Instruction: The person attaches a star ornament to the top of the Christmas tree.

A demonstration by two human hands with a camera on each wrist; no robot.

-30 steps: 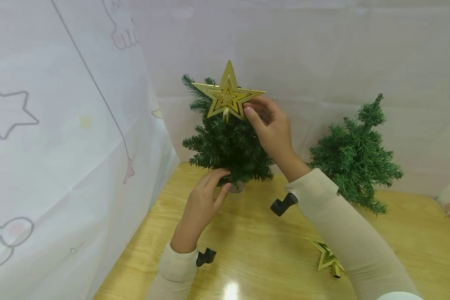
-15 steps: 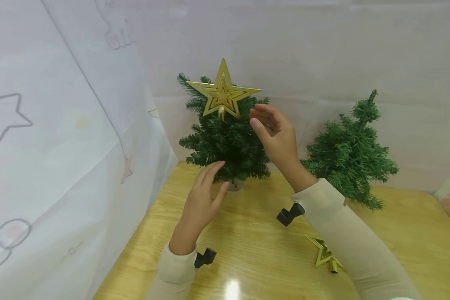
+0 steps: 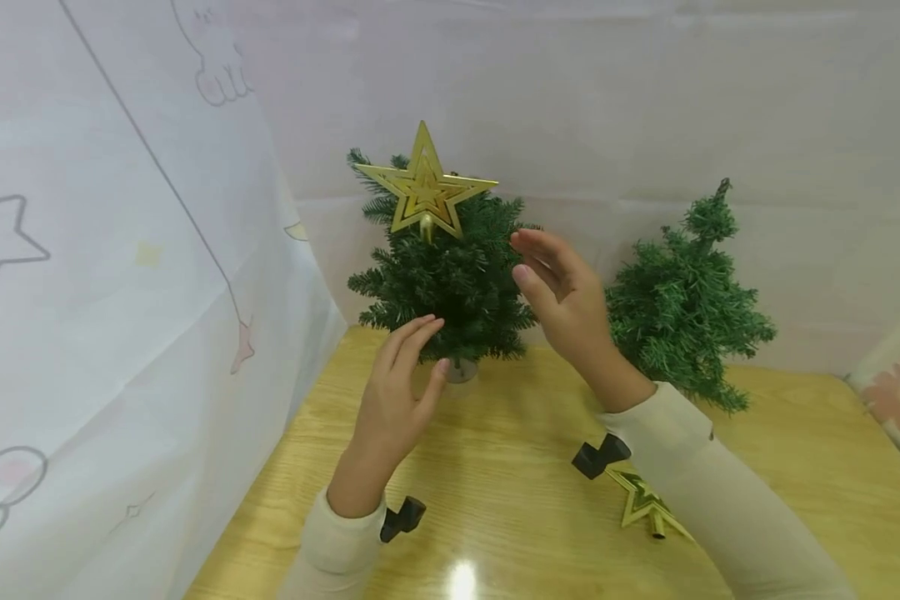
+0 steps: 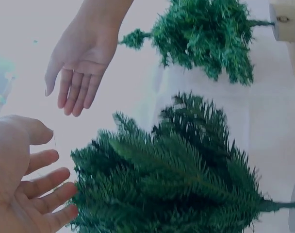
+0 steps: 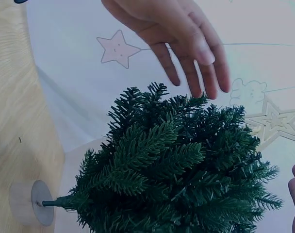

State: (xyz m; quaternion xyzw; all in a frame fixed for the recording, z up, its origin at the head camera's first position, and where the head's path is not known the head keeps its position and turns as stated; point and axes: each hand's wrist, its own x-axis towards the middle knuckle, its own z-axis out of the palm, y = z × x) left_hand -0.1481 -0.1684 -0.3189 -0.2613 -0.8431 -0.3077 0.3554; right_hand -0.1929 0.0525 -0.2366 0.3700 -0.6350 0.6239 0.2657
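Note:
A gold star (image 3: pixel 426 190) sits at the top of the dark green tree (image 3: pixel 450 275), its tube pointing down; the right wrist view shows the same star (image 5: pixel 274 121) at the right edge. My left hand (image 3: pixel 393 400) is in front of the tree's lower left branches, fingers relaxed and holding nothing. To the right of the tree my right hand (image 3: pixel 566 300) hangs in the air, empty, with its fingers loosely bent. In the left wrist view, the left hand (image 4: pixel 31 179) and the right hand (image 4: pixel 84 63) both face the tree (image 4: pixel 172 170) with nothing in them.
A second, lighter green tree (image 3: pixel 690 308) stands on the right side of the wooden table (image 3: pixel 525 500), behind my right forearm. Another gold star (image 3: pixel 641 500) lies by that sleeve. Printed cloth (image 3: pixel 157 333) hangs at the left and behind.
My right hand has let go of the star and moved down and away to the right. My left hand has drawn back slightly from the lower branches. The view has shifted a little.

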